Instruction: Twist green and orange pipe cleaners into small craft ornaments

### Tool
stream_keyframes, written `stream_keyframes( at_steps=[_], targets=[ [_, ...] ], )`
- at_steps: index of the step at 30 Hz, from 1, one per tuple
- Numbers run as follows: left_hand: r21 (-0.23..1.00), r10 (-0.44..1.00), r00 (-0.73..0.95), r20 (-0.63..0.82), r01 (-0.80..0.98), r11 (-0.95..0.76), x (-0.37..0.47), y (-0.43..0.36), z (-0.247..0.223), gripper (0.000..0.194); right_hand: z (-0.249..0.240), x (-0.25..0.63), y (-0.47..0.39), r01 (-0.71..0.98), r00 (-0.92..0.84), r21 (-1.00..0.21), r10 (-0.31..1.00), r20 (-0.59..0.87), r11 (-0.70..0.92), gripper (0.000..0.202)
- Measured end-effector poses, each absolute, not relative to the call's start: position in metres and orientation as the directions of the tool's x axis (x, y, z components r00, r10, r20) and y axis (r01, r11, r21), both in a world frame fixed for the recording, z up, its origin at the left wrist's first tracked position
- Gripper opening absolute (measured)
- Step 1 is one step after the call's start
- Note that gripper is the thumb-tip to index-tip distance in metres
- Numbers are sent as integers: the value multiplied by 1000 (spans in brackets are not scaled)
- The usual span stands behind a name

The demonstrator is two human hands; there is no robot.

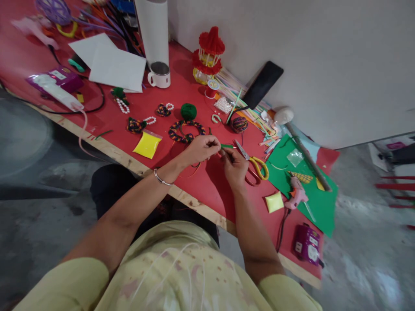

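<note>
My left hand (pixel 203 147) and my right hand (pixel 235 165) meet above the red tabletop, fingertips pinched close together. Between them runs a thin green strand (pixel 227 146), too small to tell whether it is yarn or pipe cleaner. A braided multicoloured yarn ring (pixel 187 124) lies just beyond my left hand, and a dark green ball of yarn (pixel 188 111) sits behind it. Right beside my right hand are scissors with yellow handles (pixel 259 167), their blades pointing away. A multicoloured yarn ball (pixel 239 124) rests farther back.
Yarn pieces with white bead loops (pixel 136 125) and a yellow packet (pixel 147 144) lie to the left. A mug (pixel 159 74), a red lantern-like craft (pixel 209 54) and a phone (pixel 264 84) stand behind. On the right are a glue gun (pixel 296 194) and a purple box (pixel 307 244).
</note>
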State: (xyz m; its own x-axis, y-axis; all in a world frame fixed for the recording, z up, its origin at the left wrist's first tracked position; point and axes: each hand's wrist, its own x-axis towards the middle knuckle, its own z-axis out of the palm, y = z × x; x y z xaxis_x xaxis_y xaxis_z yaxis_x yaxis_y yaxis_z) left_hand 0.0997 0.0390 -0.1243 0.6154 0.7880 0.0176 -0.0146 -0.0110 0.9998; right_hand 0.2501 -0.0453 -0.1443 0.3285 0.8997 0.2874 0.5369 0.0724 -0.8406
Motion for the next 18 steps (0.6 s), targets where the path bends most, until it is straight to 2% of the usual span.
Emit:
stream_keyframes(
  at_steps=[3, 8, 12, 15, 17, 18],
  targets=[
    [999, 787, 616, 47, -23, -42, 101, 42, -130, 9, -144, 250, -44, 549, 323, -832, 899, 295, 76, 26],
    [971, 817, 526, 237, -111, -210, 99, 43, -130, 14, -136, 247, -54, 560, 327, -822, 886, 330, 100, 21],
    [967, 710, 660, 245, -221, -128, 90, 33, -111, 20, -94, 240, -60, 562, 335, -819, 874, 351, 113, 16],
    [957, 688, 673, 272, -261, -123, 83, 23, -89, 18, -56, 244, -60, 644, 193, -736, 887, 419, 208, 9],
    [958, 685, 674, 277, -244, -147, 80, 17, -75, 15, -56, 254, -82, 643, 108, -716, 893, 436, 272, 19],
    [964, 673, 693, 259, -229, -136, 78, 15, -69, 12, -67, 259, -108, 650, 100, -719, 910, 402, 246, 23]
  ],
)
